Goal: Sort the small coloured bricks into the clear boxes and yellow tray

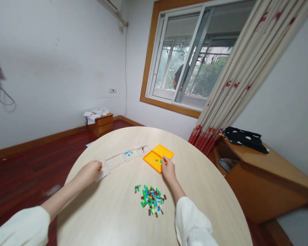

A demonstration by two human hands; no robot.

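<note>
My left hand [94, 169] is closed, fingertips together, over the leftmost clear tray [104, 173], which has a bit of yellow in it. Whatever those fingers hold is too small to name. Reaching over a yellow-orange open box [150, 159], my right hand [168, 167] has its fingers pinched. Small green bricks [156, 160] lie in the box by these fingertips; I cannot tell whether one is in the pinch. Nearer to me, between my arms, is a loose pile of small toy bricks [152, 198] in green, blue, brown, yellow and cream.
Clear trays run in a slanting row: one with pale bits [115, 162], one with blue bricks [130, 155], one with brown bricks [143, 150]. The round table's edge [141, 127] curves behind them. A wooden desk [267, 171] with dark cloth stands at right.
</note>
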